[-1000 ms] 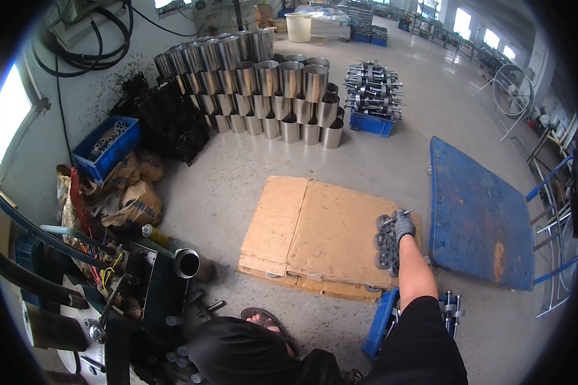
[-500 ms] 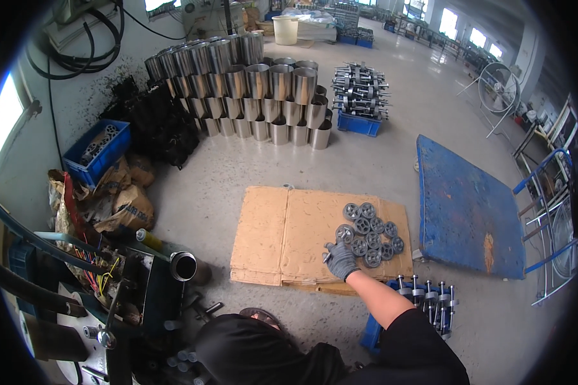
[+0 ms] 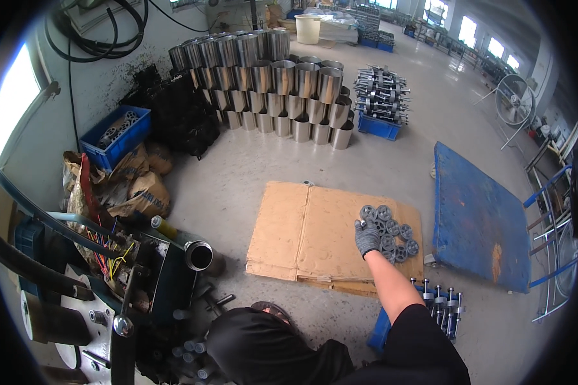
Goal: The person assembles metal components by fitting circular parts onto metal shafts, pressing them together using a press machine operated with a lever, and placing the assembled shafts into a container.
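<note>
My right hand (image 3: 367,237), in a grey knitted glove, reaches out over the cardboard sheet (image 3: 331,224) on the floor. Its fingers are drawn together at the left side of a cluster of round, spoked grey metal wheels (image 3: 399,254). A small shiny bit shows at the fingertips; what it belongs to is too small to make out. Several wheels lie flat, close together, on the right part of the cardboard, and the hand covers some of them. My left hand is out of view.
Left of me stands a machine with wiring (image 3: 109,256) and an upright metal cylinder (image 3: 200,256). Steel cylinders (image 3: 302,128) are stacked behind the cardboard. A blue platform cart (image 3: 475,218) stands right. A blue crate (image 3: 380,330) with metal shafts (image 3: 440,301) sits beside my right arm.
My right hand has moved a little up along the left side of the wheel cluster, fingers still drawn together. The whole view has shifted, so the scene sits further right.
</note>
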### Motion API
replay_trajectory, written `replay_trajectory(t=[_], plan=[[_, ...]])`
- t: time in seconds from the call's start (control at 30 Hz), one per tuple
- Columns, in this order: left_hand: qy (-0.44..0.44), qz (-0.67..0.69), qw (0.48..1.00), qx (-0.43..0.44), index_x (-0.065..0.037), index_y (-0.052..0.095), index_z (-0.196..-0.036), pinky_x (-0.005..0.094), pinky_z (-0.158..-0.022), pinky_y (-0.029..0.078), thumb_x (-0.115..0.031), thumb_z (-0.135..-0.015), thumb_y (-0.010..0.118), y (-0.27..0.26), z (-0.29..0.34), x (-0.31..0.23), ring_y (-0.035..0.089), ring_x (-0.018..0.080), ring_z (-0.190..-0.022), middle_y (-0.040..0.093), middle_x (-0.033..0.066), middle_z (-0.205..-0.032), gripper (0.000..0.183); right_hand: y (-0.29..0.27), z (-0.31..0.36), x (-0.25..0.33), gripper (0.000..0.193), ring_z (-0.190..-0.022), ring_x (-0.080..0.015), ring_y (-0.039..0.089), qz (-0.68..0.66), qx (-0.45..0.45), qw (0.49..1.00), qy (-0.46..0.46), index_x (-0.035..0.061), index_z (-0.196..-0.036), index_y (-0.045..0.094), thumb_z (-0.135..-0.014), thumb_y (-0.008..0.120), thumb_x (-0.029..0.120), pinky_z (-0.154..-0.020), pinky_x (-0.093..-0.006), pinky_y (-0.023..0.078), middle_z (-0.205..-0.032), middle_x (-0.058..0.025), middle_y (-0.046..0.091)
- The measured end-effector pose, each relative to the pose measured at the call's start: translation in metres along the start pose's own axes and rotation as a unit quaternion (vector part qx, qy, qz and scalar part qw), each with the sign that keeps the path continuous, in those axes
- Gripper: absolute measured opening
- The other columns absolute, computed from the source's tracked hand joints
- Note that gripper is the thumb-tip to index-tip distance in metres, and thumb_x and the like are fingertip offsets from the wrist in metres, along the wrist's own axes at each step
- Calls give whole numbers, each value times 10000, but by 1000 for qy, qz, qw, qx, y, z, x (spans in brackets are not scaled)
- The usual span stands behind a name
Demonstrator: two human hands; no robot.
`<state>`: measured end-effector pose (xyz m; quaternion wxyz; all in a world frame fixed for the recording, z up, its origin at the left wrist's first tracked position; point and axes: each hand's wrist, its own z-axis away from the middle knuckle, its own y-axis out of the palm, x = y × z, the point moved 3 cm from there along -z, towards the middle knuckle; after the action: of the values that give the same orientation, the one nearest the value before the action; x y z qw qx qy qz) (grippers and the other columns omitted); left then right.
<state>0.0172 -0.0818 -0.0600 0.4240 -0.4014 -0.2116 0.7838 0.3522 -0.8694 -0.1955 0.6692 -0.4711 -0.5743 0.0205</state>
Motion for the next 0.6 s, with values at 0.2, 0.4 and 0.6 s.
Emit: replay_trajectory(t=[0.2,0.4,0.6], plan=[[12,-3,1000,15,-56,740,-1096,432,-847,549,-209,-927,758,11,-4,38,705,292,-924,775,121,-1043,228,5,2,29,413,-996,-454,692,162,-18,986,46,13,-1012,703,-980,612,415,-870,-533,552,-1050,-263,720],[15,42,999,12,-54,712,-1067,383,-714,560,-238,-946,752,20,-20,58,681,214,-818,748,110,-958,224,6,43,-4,259,-987,-441,630,96,1,978,-184,3,-967,632,-936,658,260,-854,-523,528,-1050,-258,652],[26,6,1000,11,-47,705,-1073,370,-672,551,-215,-962,747,36,-31,94,664,190,-782,741,102,-945,206,-20,82,13,220,-1004,-403,645,313,176,884,-298,59,-1007,677,-910,679,256,-844,-505,536,-1049,-187,670]])
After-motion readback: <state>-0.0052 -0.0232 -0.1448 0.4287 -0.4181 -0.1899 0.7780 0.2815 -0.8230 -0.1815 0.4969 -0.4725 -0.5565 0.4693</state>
